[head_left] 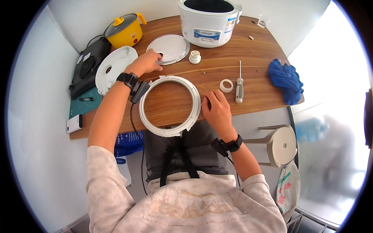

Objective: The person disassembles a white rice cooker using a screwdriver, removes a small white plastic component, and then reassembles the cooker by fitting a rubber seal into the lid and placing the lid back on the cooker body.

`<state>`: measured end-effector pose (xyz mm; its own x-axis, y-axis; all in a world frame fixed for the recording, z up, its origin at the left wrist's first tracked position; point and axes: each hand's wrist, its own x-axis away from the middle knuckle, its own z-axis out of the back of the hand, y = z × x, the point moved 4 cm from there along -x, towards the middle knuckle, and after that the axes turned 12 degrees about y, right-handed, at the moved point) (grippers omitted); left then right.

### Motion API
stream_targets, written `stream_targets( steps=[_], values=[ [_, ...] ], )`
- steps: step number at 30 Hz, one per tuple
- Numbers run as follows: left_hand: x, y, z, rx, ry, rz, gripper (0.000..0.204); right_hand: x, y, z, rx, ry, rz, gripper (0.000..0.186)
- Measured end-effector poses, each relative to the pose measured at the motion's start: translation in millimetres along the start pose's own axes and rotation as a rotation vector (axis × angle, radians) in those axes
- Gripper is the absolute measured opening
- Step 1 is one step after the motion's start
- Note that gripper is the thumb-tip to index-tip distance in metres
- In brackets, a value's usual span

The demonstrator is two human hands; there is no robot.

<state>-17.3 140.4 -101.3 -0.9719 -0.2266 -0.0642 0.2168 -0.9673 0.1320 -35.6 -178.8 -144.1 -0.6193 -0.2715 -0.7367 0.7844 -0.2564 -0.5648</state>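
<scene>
My left hand reaches over the table, thumb and fingers apart, its fingertips at the near left edge of a round, pale metal plate. Beside that wrist lies a white oval lid-like part with a hole. In front of me, a white plastic ring frame overhangs the table's near edge. Close to the frame's right side rests my right hand, fingers curled; what they hold, if anything, is hidden. A small white ring and a screwdriver with a grey handle lie just beyond it.
A white rice cooker body stands at the back, a white knob-like part before it. Left are a yellow electric pot and a black appliance. A blue cloth hangs over the right edge; a stool stands below.
</scene>
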Motion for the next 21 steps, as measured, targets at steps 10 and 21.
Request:
stream_targets(
  steps=[10, 21],
  values=[
    [1, -3, -5, 0.012, -0.025, -0.014, 0.033, -1, -2, 2, 0.019, -0.01, 0.033, 0.01],
    [29, 9, 36, 0.014, 0.069, -0.056, 0.032, 1, -2, 1, 0.022, 0.015, 0.042, 0.009]
  ],
)
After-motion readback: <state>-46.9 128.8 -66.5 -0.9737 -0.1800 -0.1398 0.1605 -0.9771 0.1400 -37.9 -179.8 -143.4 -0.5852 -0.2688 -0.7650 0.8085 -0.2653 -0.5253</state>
